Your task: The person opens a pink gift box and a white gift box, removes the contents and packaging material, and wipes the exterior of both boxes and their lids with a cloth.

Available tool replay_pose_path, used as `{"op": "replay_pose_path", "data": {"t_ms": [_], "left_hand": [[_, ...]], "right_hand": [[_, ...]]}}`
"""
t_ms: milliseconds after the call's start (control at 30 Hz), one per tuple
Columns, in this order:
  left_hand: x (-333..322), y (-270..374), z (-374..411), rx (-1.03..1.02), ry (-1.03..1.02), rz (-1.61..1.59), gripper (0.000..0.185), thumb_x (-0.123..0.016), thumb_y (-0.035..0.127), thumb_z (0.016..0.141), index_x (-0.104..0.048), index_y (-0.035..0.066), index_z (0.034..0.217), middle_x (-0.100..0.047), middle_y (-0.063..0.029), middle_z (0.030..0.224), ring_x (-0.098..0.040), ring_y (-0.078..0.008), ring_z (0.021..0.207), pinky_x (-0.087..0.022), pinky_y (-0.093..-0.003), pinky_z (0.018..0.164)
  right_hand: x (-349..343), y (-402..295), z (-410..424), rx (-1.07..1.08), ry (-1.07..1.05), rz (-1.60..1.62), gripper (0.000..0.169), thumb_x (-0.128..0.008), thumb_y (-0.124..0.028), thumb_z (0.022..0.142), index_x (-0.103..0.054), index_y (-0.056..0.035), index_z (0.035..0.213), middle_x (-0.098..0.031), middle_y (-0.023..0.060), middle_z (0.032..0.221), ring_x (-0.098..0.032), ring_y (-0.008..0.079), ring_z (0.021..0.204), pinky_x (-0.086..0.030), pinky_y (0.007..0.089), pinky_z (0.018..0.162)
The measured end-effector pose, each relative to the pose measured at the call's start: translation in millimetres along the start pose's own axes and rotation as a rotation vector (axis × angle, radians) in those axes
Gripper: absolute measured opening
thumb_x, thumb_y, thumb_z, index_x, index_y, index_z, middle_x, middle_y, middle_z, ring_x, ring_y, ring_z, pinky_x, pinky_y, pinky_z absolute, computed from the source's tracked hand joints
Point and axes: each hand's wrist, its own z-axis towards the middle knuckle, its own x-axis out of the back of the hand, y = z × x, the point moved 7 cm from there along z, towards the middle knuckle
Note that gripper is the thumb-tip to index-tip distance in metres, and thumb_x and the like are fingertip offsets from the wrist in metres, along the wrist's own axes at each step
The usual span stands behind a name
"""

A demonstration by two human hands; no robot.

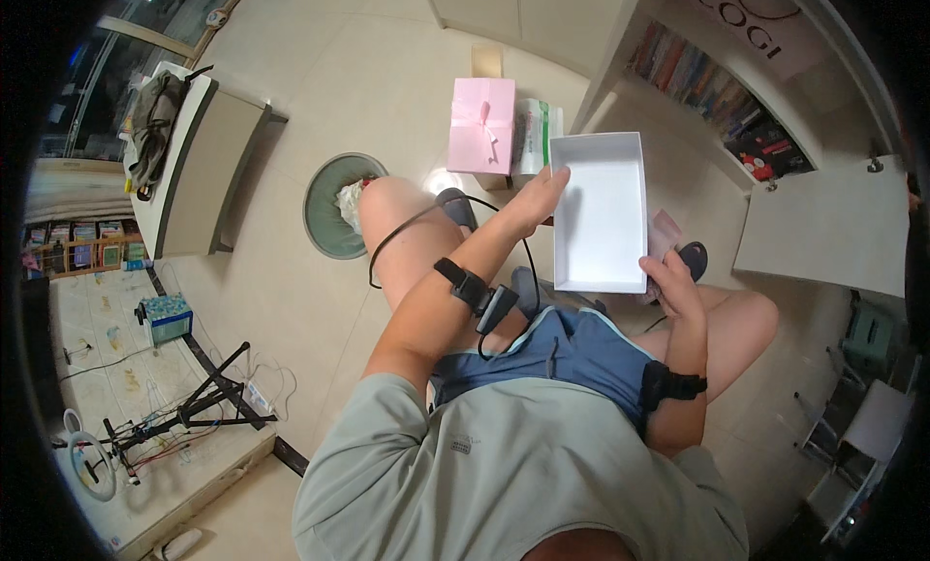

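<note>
An open, white-lined rectangular box (600, 212) is held between my two hands above my lap, its inside facing up and nothing in it. My left hand (541, 200) grips the box's left wall near the upper corner. At the lower right corner, my right hand (674, 279) holds the opposite wall with the thumb on the rim. Some translucent pink material (662, 232) shows beside and below that hand; its lower part is hidden. Beyond the box, a pink gift box (482, 125) with a ribbon bow rests on another box, beside a white and green package (536, 136).
A green waste bin (320, 208) with a white bag stands by my left knee. A black cable (410, 230) loops over my left leg. Left are a white desk (200, 168) and a black tripod stand (196, 408). On the right, a cabinet door (825, 227) hangs open below bookshelves (701, 74).
</note>
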Motion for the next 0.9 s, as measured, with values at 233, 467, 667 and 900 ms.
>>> {"op": "replay_pose_path", "data": {"t_ms": [233,467,667,900], "left_hand": [[-31.7,21.1,-21.9,0.031,-0.218,0.007,0.065,-0.049,0.049,0.089,-0.029,0.011,0.138,-0.046,-0.0120,0.126,-0.048,-0.0244,0.113,-0.041,-0.0426,0.092],[-25.6,16.7,-11.5,0.093,-0.139,-0.211,0.082,-0.050,0.059,0.085,-0.022,0.006,0.140,-0.049,-0.0124,0.120,-0.051,-0.0234,0.107,-0.039,-0.0420,0.095],[-24.6,-1.6,-4.5,0.120,-0.167,-0.081,0.078,-0.060,0.049,0.084,-0.029,0.002,0.137,-0.052,-0.0087,0.112,-0.052,-0.0179,0.102,-0.042,-0.0370,0.091],[-38.9,-19.2,-5.9,0.195,-0.240,0.068,0.080,-0.063,0.049,0.081,-0.032,-0.001,0.135,-0.049,-0.0142,0.120,-0.049,-0.0241,0.111,-0.041,-0.0380,0.094]], "right_hand": [[38.3,30.4,14.3,-0.019,0.062,0.272,0.045,-0.060,-0.011,0.082,-0.045,0.0005,0.124,-0.054,0.0117,0.114,-0.054,0.0194,0.104,-0.048,0.0301,0.083],[77.4,-30.4,-8.2,0.075,0.119,0.564,0.053,-0.058,-0.023,0.081,-0.042,-0.0010,0.126,-0.056,0.0147,0.113,-0.057,0.0291,0.102,-0.050,0.0508,0.084],[132.5,-100.4,-52.6,0.307,0.301,0.369,0.062,-0.065,-0.024,0.076,-0.040,0.0031,0.125,-0.052,0.0198,0.119,-0.050,0.0347,0.113,-0.044,0.0541,0.093],[123.2,-66.6,-35.0,0.258,0.304,0.524,0.054,-0.063,-0.023,0.077,-0.046,0.0007,0.122,-0.053,0.0167,0.116,-0.054,0.0309,0.106,-0.047,0.0497,0.089]]}}
